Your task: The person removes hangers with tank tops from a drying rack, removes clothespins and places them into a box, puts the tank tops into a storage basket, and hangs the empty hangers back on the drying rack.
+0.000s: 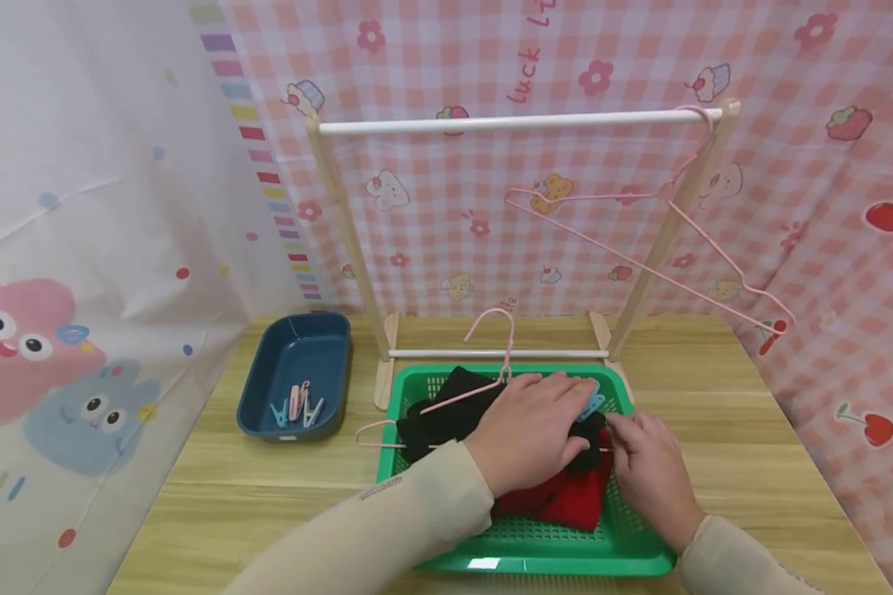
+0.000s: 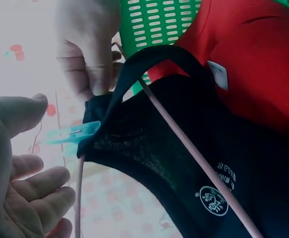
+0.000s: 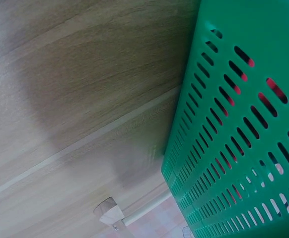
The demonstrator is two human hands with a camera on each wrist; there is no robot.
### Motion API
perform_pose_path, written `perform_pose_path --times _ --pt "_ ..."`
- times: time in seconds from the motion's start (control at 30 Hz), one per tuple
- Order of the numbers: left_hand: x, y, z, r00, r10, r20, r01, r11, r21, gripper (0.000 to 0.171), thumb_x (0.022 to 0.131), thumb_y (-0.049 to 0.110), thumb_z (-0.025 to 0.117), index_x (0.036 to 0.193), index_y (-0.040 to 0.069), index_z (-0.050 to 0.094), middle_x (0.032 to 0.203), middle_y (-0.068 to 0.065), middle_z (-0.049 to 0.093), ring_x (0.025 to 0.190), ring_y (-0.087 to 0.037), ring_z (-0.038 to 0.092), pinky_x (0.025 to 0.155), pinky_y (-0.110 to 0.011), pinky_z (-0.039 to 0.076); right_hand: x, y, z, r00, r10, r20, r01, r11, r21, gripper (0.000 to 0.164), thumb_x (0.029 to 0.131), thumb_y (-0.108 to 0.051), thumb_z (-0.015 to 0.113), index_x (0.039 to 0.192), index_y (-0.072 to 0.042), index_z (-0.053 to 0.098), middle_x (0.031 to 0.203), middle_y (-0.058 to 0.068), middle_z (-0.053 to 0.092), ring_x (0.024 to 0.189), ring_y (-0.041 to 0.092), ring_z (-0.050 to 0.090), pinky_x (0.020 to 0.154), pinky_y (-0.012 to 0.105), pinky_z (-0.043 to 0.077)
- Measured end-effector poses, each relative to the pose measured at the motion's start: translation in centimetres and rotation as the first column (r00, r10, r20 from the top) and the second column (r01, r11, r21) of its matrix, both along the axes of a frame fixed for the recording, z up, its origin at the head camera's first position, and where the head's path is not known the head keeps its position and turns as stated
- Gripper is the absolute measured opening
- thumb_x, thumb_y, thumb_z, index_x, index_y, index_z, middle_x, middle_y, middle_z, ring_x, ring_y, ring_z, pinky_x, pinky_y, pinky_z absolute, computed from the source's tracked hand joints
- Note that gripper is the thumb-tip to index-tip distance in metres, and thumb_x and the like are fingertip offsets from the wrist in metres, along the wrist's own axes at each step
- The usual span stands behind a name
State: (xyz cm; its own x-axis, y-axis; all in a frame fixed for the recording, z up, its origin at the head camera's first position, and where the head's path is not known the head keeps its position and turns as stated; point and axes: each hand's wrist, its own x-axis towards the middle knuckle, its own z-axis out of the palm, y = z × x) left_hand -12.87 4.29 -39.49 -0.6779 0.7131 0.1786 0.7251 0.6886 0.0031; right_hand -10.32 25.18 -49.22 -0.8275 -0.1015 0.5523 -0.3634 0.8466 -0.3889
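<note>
A black tank top (image 1: 442, 421) lies on a pink hanger (image 1: 461, 398), over a red garment (image 1: 573, 496) in the green basket (image 1: 565, 565). In the left wrist view, a blue clothespin (image 2: 72, 133) sits on one strap of the tank top (image 2: 149, 144), by the hanger's end. My right hand (image 1: 655, 475) pinches that strap beside the clothespin. Close to the clothespin is my left hand (image 1: 532, 434), thumb and fingers apart and relaxed, holding nothing. The right wrist view shows the basket's slotted side (image 3: 244, 129) but no hand.
A dark blue tray (image 1: 249, 401) with several clothespins (image 1: 296, 405) stands left of the basket. Behind it rises a wooden rack with a white rod (image 1: 521, 122); a second pink hanger (image 1: 591, 197) hangs at the rod's right end. Patterned curtains surround the wooden table (image 1: 201, 512).
</note>
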Motion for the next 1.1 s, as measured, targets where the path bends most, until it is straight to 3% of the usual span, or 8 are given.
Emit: perform_pose_path --times 0.37,0.6,0.8,1.0,1.1 --pt "-0.5 1.3 -0.6 0.994 0.053 0.092 -0.051 0.998 -0.031 0.074 0.102 0.045 0.068 0.163 0.019 0.038 0.155 0.007 0.057 0.144 -0.008 0.052 0.123 -0.039 0.037 0.0 0.0 0.2 1.0 0.004 0.014 -0.004 1.0 -0.002 0.023 0.092 0.009 0.066 0.108 -0.001 0.078 0.079 0.003 0.063 0.077 0.02 0.056 0.071 0.041 0.042" --pt "-0.6 1.8 -0.7 0.989 0.069 0.129 -0.066 0.998 -0.025 0.072 0.102 0.042 0.069 0.164 0.023 0.037 0.145 0.012 0.065 0.132 -0.006 0.063 0.121 -0.041 0.038 0.1 -0.1 0.3 1.0 0.006 0.009 -0.006 1.0 -0.009 0.022 0.091 0.01 0.067 0.107 -0.001 0.078 0.078 0.003 0.062 0.077 0.019 0.055 0.071 0.041 0.042" --pt "-0.7 2.0 -0.6 0.991 0.068 0.118 -0.068 0.998 0.001 0.066 0.102 0.039 0.069 0.159 0.024 0.041 0.127 0.011 0.074 0.117 -0.007 0.071 0.115 -0.039 0.044 0.1 -0.1 0.3 1.0 0.006 0.016 -0.006 1.0 -0.007 0.023 0.092 0.01 0.067 0.108 -0.001 0.079 0.079 0.002 0.063 0.078 0.019 0.055 0.073 0.04 0.042" --pt "-0.6 2.2 -0.5 0.993 0.055 0.105 -0.054 0.998 -0.013 0.053 0.105 0.039 0.066 0.153 0.025 0.05 0.131 0.011 0.072 0.121 -0.007 0.068 0.108 -0.036 0.047 0.0 0.0 0.1 1.0 0.012 -0.001 -0.012 1.0 0.001 0.022 0.091 0.01 0.068 0.106 -0.002 0.079 0.081 0.004 0.065 0.08 0.021 0.058 0.074 0.043 0.044" --pt "-0.7 2.2 -0.6 0.994 0.049 0.096 -0.047 0.999 -0.014 0.037 0.106 0.039 0.063 0.141 0.028 0.06 0.128 0.012 0.072 0.119 -0.006 0.068 0.106 -0.035 0.048 0.0 0.0 0.1 1.0 0.02 -0.021 -0.02 1.0 -0.002 0.023 0.09 0.01 0.069 0.106 -0.002 0.079 0.082 0.004 0.066 0.081 0.022 0.058 0.074 0.043 0.045"
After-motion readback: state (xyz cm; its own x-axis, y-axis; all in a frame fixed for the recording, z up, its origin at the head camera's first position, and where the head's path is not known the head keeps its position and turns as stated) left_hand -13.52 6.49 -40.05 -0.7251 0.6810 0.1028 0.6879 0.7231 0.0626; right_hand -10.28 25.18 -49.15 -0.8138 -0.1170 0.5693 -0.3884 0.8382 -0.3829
